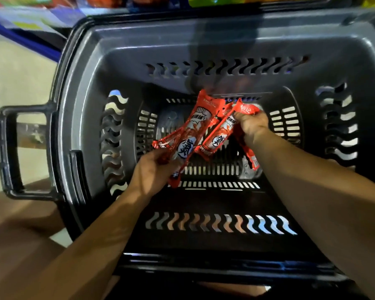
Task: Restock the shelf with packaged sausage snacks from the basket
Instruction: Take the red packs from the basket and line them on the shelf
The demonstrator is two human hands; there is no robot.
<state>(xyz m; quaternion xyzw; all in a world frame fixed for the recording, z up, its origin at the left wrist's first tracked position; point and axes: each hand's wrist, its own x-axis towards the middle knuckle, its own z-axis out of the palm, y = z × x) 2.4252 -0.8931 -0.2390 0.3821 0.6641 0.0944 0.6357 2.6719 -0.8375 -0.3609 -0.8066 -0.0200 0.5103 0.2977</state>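
Inside the basket (78, 118), the left hand (154, 169) grips 1 sausage pack (195, 124); the right hand (252, 124) clutches another pack (220, 135). Both holds sit at the slippery ends, so a pack could slide free when lifted.

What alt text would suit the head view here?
Both hands reach into a dark plastic basket; the left hand and right hand each grip red sausage snack packs. Blurred colourful shelf stock sits beyond the basket.
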